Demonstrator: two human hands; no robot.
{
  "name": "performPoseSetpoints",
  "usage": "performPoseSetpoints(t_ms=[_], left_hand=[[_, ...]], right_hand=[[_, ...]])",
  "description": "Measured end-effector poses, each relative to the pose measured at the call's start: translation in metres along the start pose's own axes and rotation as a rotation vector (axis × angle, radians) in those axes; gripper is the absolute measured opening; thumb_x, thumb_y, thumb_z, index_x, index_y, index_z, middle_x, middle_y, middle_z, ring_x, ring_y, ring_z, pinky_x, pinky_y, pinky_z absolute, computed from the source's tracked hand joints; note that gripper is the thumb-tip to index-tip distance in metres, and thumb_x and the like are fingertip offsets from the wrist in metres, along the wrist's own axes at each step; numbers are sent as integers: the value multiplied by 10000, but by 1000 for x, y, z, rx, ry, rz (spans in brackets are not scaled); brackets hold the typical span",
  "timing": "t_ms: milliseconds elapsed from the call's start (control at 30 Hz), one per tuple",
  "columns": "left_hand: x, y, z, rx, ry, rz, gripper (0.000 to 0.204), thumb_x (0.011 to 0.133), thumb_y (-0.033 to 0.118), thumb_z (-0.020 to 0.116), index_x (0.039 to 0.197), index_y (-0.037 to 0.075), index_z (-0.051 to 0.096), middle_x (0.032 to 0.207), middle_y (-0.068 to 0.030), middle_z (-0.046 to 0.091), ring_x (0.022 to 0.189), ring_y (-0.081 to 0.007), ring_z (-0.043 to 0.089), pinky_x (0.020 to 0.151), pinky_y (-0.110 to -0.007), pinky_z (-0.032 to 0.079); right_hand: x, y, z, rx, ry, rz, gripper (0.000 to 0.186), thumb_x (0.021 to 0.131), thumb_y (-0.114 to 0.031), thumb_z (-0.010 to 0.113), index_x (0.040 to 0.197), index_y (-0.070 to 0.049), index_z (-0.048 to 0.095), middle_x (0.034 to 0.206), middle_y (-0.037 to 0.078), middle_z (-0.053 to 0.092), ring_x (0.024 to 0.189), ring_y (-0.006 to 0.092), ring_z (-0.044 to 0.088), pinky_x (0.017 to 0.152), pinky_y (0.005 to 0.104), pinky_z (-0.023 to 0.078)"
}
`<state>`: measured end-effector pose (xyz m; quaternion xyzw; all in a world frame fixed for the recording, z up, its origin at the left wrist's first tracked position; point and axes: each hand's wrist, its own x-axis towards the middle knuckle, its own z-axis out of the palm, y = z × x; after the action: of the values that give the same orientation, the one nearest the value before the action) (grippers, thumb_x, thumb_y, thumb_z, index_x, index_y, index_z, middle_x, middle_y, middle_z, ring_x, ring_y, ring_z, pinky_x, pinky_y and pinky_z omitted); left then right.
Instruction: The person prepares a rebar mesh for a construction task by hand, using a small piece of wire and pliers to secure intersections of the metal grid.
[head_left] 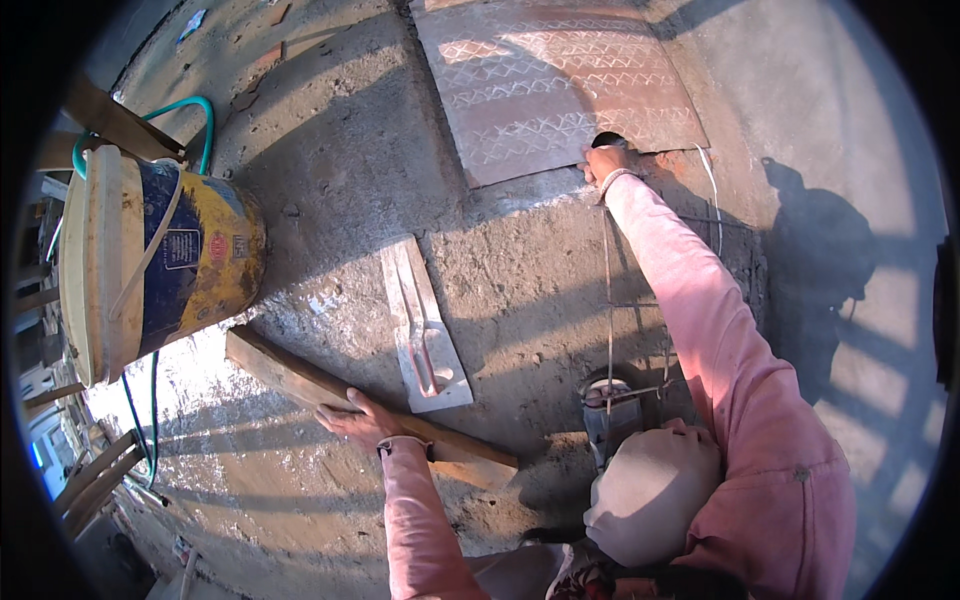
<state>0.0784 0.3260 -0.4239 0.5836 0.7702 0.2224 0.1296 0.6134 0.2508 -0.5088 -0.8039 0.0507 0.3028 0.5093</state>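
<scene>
My left hand (362,418) is closed around a long wooden board (285,368), thumb on top and fingers past its lower edge. The board lies slantwise over damp, rough mortar. Just beyond it rests a flat steel plastering trowel (425,335) with a raised handle, touched by neither hand. My right hand (608,160) reaches far forward with curled fingers to the near edge of a large reddish tile (560,85) with white zigzag markings. A dark rounded patch shows beside those fingers. What they grip, if anything, I cannot make out.
At the left stands a large blue-and-yellow bucket (215,255) with a green hose (208,120) behind it. Thin straight lines, rods or cords, cross the mortar near my foot (608,400). Smooth grey floor (840,130) lies to the right. Wooden pieces (100,485) lie at lower left.
</scene>
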Motion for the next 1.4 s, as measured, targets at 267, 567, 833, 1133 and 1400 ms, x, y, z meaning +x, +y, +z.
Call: performPoseSetpoints(t_ms=[267,567,833,1133,1400], left_hand=[[5,-6,-1,55,22,60,919,845,615,485,1401,-70,229,1453,-189,219,1304,-340,340,1070,-414,338],[4,-21,8,-11,58,103,902,837,616,489,1389,-60,260,1434,-254,208,1344,-380,217,1104,-475,236],[-1,-5,3,14,22,62,935,829,667,452,1397,-51,261,1445,-225,208,1324,-369,275,1087,-455,286],[5,-10,2,81,48,63,911,829,658,459,1405,-23,269,1447,-211,230,1316,-363,299,1079,-449,305],[-1,-24,20,25,82,104,897,831,583,540,1396,-50,251,1417,-232,258,1337,-365,242,1104,-478,255]], right_hand=[[-10,-9,4,-292,188,-55,315,845,-262,585,698,13,631,619,124,639,456,201,575,435,352,416],[-11,-5,4,-207,201,-81,311,864,-242,581,727,36,607,620,125,621,456,208,583,436,348,461],[31,23,0,-459,286,-227,272,860,-233,578,732,4,614,619,108,630,445,211,565,457,360,435],[16,15,5,-328,181,-148,298,855,-257,585,704,-1,609,602,99,620,429,201,543,445,358,420],[51,35,-8,-388,224,-186,289,870,-234,596,712,8,608,596,101,618,439,204,551,436,363,417]])
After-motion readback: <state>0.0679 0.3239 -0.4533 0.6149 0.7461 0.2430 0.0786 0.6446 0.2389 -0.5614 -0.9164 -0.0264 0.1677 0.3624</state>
